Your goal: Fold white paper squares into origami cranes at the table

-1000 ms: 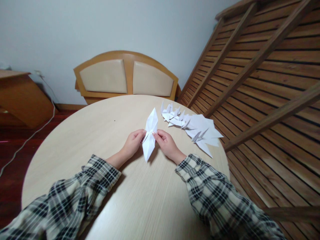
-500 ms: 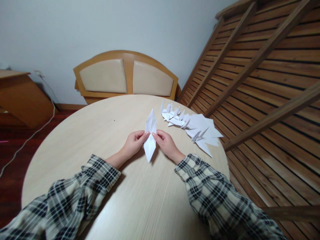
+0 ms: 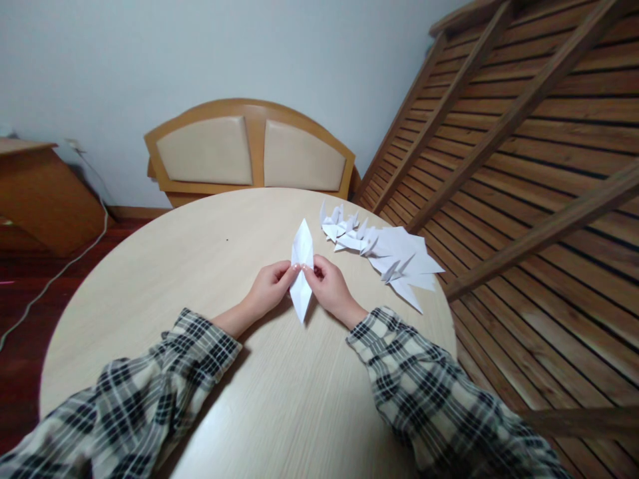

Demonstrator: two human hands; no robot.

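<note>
A folded white paper piece [image 3: 302, 253], long and pointed at both ends, stands almost upright over the round light-wood table [image 3: 150, 293]. My left hand [image 3: 269, 287] pinches its middle from the left. My right hand [image 3: 327, 287] pinches it from the right, the fingertips of both nearly meeting. Both sleeves are plaid.
Several finished white paper cranes [image 3: 349, 233] and loose white sheets [image 3: 407, 256] lie at the table's right edge. A wooden chair [image 3: 249, 153] with beige pads stands behind the table. Slatted wood panels [image 3: 524, 166] rise on the right. A cable [image 3: 60, 266] runs along the floor at left.
The paper piece has narrowed as its sides came together, and my fingertips have drawn closer at its middle. It now stands more upright.
</note>
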